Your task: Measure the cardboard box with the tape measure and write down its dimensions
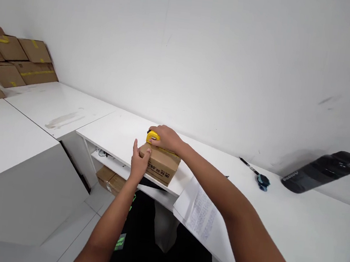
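Observation:
A small cardboard box (160,165) with dark printed characters sits on the white desk, close to its front edge. My right hand (169,139) is closed on a yellow tape measure (152,137) at the top of the box. Some of its yellow blade seems to run along the box's top edge under my hand, though most of that is hidden. My left hand (139,160) holds the box's left end, thumb on the near upper corner and index finger pointing up. The other left fingers are partly out of sight.
Papers with writing (203,212) overhang the front edge on the right. Farther right are a dark bottle (314,173) lying tilted against the wall and a dark blue strap-like item (261,182). Taped cartons (37,72) are stacked at far left. Another carton (110,180) sits below the desk.

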